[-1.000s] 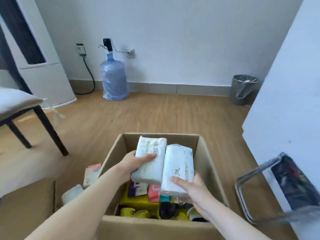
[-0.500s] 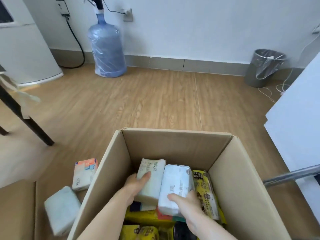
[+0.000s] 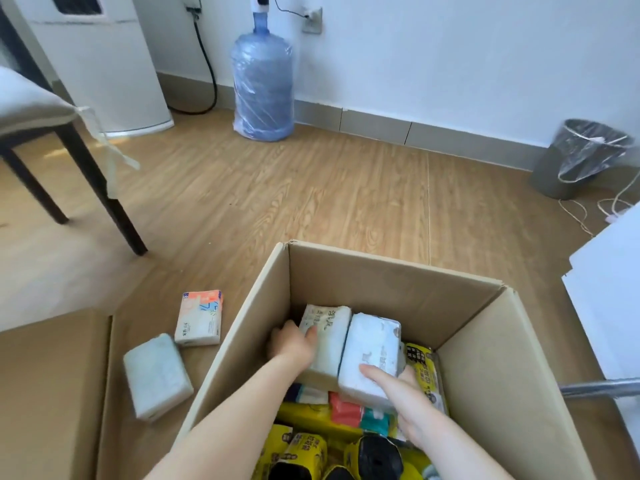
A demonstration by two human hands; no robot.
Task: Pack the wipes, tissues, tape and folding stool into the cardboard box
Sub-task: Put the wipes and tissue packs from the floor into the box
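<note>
- The cardboard box (image 3: 363, 282) stands open on the wooden floor (image 3: 311, 202) at 6 o'clock in the view, its four walls upright and its far rim bare.
- The left hand (image 3: 294, 344) is inside the box near the left wall, fingers closed around the left tissue pack (image 3: 327, 336).
- The right hand (image 3: 408, 400) is at 5 o'clock, fingers lying along the near end of the right tissue pack (image 3: 372, 351); whether they grip or only press I cannot tell.
- The two packs touch side by side, resting on colourful packets (image 3: 346, 408) and yellow-and-black packages (image 3: 304, 452); a yellow packet (image 3: 422, 368) sits just beside the right wall.
- Open room remains between the packs and the far wall.
- Outside, at 9 o'clock, an orange-printed tissue pack (image 3: 200, 317) and a plain white pack (image 3: 156, 375) lie on a cardboard flap (image 3: 52, 393).
- A metal tube (image 3: 599, 389) pokes in at 3 o'clock.
- Clear floor stretches toward 12 o'clock up to the water bottle (image 3: 263, 81); a bin (image 3: 578, 157) stands at 2 o'clock and a chair (image 3: 69, 150) at 10 o'clock.
</note>
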